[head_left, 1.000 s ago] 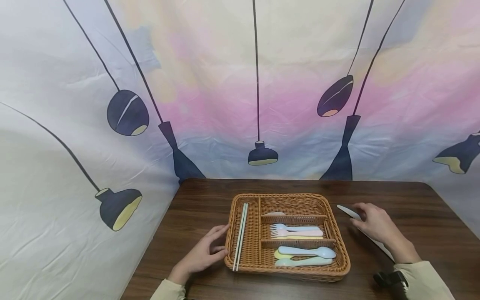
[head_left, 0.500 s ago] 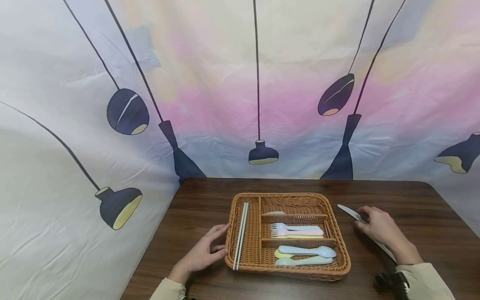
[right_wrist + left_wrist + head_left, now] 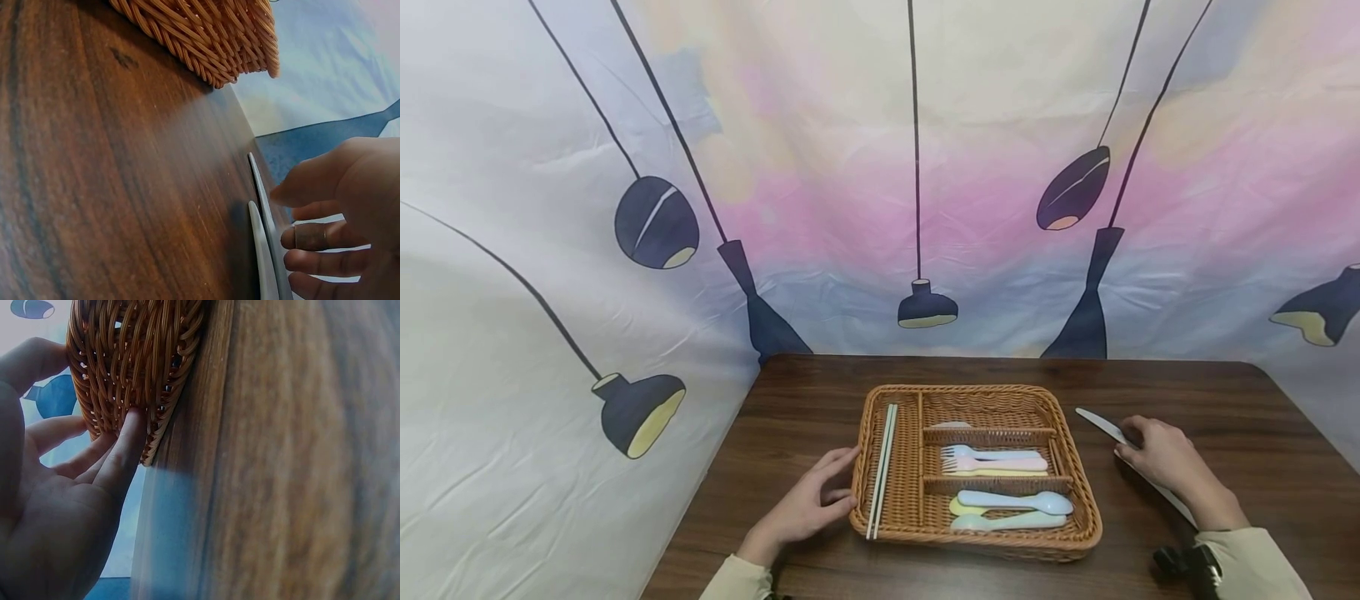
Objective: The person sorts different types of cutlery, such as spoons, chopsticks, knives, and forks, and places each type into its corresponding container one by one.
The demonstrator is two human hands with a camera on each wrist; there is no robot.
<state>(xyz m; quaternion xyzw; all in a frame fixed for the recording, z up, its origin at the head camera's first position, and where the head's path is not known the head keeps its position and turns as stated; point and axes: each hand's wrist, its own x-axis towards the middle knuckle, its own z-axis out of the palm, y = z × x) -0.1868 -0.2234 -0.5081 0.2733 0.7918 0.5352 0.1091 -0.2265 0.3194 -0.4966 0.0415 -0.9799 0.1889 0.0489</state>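
Observation:
My left hand (image 3: 805, 506) is beside the left end of the divided wicker basket (image 3: 977, 543). In the left wrist view its fingertips touch the basket's woven outer wall (image 3: 128, 359). Right of the basket, a pale table knife (image 3: 1099, 422) lies slantwise on the table. My right hand (image 3: 1165, 458) is over it, hiding its middle. The right wrist view has two slim pale pieces (image 3: 265, 256) side by side on the wood; their handle ends are out of view. There the thumb and loosely bent fingers are apart from each other, with the fingertips close beside the pieces.
Inside the basket are a pair of pale chopsticks (image 3: 882, 471) at left, pastel forks (image 3: 992, 461) in the middle right compartment and spoons (image 3: 1015, 503) in front. A pale piece (image 3: 951, 425) shows in the back compartment. A printed cloth (image 3: 850, 208) hangs behind the table (image 3: 820, 379).
My right hand has shifted slightly right and toward me along the knife, which stays in nearly the same place. The left hand and the basket have hardly moved.

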